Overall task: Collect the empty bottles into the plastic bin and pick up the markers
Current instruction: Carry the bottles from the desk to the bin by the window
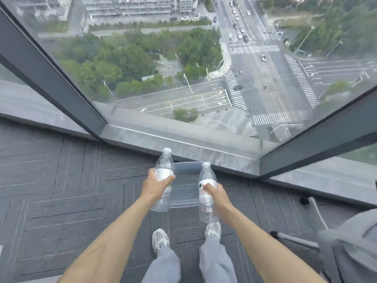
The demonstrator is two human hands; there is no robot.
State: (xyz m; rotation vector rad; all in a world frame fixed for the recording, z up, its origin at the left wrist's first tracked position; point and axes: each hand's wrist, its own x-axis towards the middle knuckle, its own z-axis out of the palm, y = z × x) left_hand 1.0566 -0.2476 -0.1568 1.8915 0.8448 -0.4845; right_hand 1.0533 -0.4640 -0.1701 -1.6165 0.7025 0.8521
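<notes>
1. A clear, capped bottle point(163, 176) is being held upright in the left hand point(153, 185), with the fingers point(168, 179) wrapped around its labelled middle.
2. A second clear bottle point(206, 193) is being gripped by the right hand point(217, 199), whose fingers are curled round the label; the fingertips themselves are being hidden behind the bottle.
3. Both bottles are being held above a clear plastic bin point(185, 168), which is sitting on the grey carpet point(61, 170) just beside the stone window sill point(183, 141).
4. The bin is being partly covered by the hands and bottles, so its contents cannot be told.
5. Two pale sneakers point(160, 240) are being planted on the carpet below the bin.
6. A grey chair point(346, 248) is being shown at the right edge.
</notes>
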